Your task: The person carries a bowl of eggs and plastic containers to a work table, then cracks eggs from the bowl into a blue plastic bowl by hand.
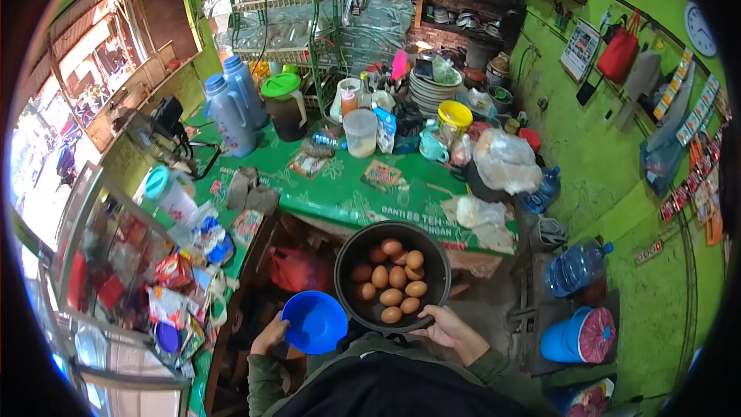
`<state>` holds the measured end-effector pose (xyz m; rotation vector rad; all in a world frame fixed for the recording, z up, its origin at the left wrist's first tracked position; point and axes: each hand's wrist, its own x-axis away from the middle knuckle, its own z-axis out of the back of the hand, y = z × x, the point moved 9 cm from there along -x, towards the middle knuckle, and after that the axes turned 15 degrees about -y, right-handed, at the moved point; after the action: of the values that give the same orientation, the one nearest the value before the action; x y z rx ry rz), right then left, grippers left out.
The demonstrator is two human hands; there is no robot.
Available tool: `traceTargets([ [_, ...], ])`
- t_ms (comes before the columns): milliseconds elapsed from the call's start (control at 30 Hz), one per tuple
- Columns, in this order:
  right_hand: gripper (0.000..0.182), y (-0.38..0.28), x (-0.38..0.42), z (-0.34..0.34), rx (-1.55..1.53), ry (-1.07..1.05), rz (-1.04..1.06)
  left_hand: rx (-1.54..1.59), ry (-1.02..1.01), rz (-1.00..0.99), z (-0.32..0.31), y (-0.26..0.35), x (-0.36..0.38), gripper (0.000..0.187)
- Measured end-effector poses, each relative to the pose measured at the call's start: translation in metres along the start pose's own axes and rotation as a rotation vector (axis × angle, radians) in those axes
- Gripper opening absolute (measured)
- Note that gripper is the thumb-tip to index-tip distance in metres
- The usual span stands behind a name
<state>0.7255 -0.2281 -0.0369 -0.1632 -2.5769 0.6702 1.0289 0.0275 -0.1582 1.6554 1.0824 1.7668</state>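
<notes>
My left hand point(270, 333) grips the rim of a blue plastic bowl point(315, 323) at its left side; nothing shows inside the bowl. Just right of it is a large dark pot point(441, 278) with several brown eggs point(392, 276) lying in its bottom. My right hand point(450, 332) holds the pot by its near right rim, thumb on top and the fingers mostly hidden below. Bowl and pot are side by side in front of my body, their rims almost meeting.
A green-covered table point(332, 193) runs across ahead, bearing thermoses point(230, 120), a lidded dark pitcher point(284, 108), stacked plates point(432, 96) and a plastic tub point(360, 135). A red bag point(297, 266) hangs below its edge. Water jugs point(575, 266) and a blue bucket point(562, 338) stand right.
</notes>
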Motion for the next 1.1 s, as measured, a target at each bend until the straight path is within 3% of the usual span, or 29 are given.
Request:
traceTargets([
  [100,0.041,-0.035,-0.077,-0.004,-0.017,0.016,-0.007,0.098,0.035,-0.096,0.036,0.051,-0.035,0.058],
  [167,0.039,-0.053,-0.118,-0.009,-0.023,0.051,-0.045,0.274,-0.073,-0.248,0.039,0.113,-0.039,0.062],
  [233,0.034,-0.067,-0.168,-0.007,0.025,-0.012,-0.085,0.254,-0.071,-0.174,0.069,0.119,-0.057,0.065],
  [300,0.035,-0.081,-0.204,-0.01,0.027,-0.043,-0.109,0.064,0.061,0.035,0.097,0.131,-0.057,0.068],
  [467,0.038,-0.112,-0.275,-0.022,0.045,-0.035,-0.106,0.244,0.031,-0.018,0.133,0.123,-0.07,0.065],
  [633,0.037,-0.112,-0.323,-0.013,0.047,-0.072,-0.155,0.258,0.133,0.011,0.142,0.134,-0.048,0.062],
  [700,0.038,-0.115,-0.335,-0.013,0.054,-0.086,-0.181,0.198,0.252,0.061,0.128,0.192,-0.029,0.061],
  [800,0.04,-0.114,-0.349,-0.013,0.057,-0.098,-0.204,0.184,0.297,0.048,0.123,0.22,-0.019,0.052],
  [933,0.042,-0.099,-0.374,0.006,0.051,-0.112,-0.202,0.079,0.31,0.079,0.137,0.22,-0.017,0.056],
  [1100,0.05,-0.101,-0.388,-0.001,0.017,-0.166,-0.185,0.045,0.312,0.015,0.133,0.244,-0.034,0.042],
])
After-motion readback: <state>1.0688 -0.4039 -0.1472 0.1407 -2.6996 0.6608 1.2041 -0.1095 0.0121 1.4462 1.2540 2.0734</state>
